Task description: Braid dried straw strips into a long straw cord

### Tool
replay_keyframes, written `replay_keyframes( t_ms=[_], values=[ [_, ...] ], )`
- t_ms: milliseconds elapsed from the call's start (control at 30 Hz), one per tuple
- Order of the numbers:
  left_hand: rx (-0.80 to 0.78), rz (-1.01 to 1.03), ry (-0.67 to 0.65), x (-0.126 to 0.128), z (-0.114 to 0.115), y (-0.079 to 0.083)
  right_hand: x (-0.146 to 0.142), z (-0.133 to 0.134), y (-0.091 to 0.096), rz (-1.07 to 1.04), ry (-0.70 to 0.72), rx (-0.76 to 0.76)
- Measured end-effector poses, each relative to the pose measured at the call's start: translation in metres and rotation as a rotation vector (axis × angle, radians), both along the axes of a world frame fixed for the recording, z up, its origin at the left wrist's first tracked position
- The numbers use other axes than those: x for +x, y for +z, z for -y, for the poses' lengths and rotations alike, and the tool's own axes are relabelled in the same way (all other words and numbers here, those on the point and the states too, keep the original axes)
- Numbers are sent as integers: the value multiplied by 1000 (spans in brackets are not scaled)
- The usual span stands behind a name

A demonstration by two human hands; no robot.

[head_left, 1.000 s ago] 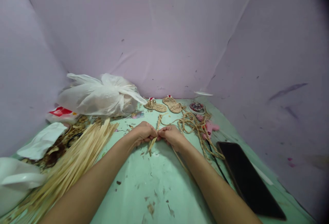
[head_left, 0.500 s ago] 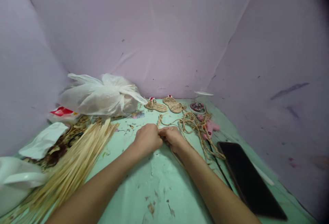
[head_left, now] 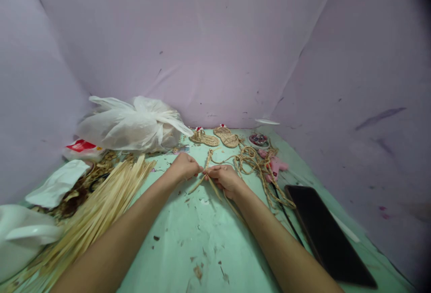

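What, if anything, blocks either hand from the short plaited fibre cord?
Nothing visible does: the right hand pinches the plaited cord, with the left hand close beside it. The coiled rope lies off to the right, not between.

Between our left hand [head_left: 183, 167] and right hand [head_left: 226, 179] we see a rough plait [head_left: 208, 159] of dry, matt fibre. Left of them we have smooth, faintly shiny straw [head_left: 109, 196] and a glossy, plastic-looking jug [head_left: 23, 234]; beyond them, a thin, creased, translucent plastic bag [head_left: 131, 127] and coarse woven sandals [head_left: 227, 139]. To their right, we find rough, twisted rope [head_left: 258, 165] and a smooth, dark slab [head_left: 330, 237].
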State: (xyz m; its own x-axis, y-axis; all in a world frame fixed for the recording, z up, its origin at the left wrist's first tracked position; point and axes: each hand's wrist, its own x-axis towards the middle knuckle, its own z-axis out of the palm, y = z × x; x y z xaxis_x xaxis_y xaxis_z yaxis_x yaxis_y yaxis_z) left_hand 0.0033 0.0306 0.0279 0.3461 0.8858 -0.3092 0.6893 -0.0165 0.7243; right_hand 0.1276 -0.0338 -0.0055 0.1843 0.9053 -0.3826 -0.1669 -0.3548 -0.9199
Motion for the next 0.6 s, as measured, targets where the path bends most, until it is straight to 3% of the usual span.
replay_keyframes(
  t_ms=[333,533,600],
  values=[
    [45,1,-68,8,9,-14,-3,1,2,86,-31,13],
    [444,-341,-180,16,42,3,-3,0,-3,42,-66,31],
    [471,-438,-256,19,54,11,-3,-3,-7,27,-93,30]
  ],
)
